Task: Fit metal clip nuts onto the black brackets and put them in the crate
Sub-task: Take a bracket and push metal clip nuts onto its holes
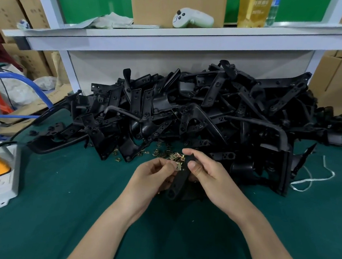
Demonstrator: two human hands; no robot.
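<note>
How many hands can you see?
2. The left hand pinches a clip nut in the middle of the view; the right hand, just beside it, holds a bracket. No others show.

Green table [57, 212] bears bracket pile [208, 112], clip nuts [160, 152], power strip [2, 181], string [313, 178].

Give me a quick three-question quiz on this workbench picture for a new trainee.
1. True or false: the left grip pinches a metal clip.
2. The loose clips lie: A in a bowl; B on the green mat in front of the bracket pile; C inside a drawer.
3. Which grip holds the black bracket?
Key: 1 true; 2 B; 3 the right grip.
</note>
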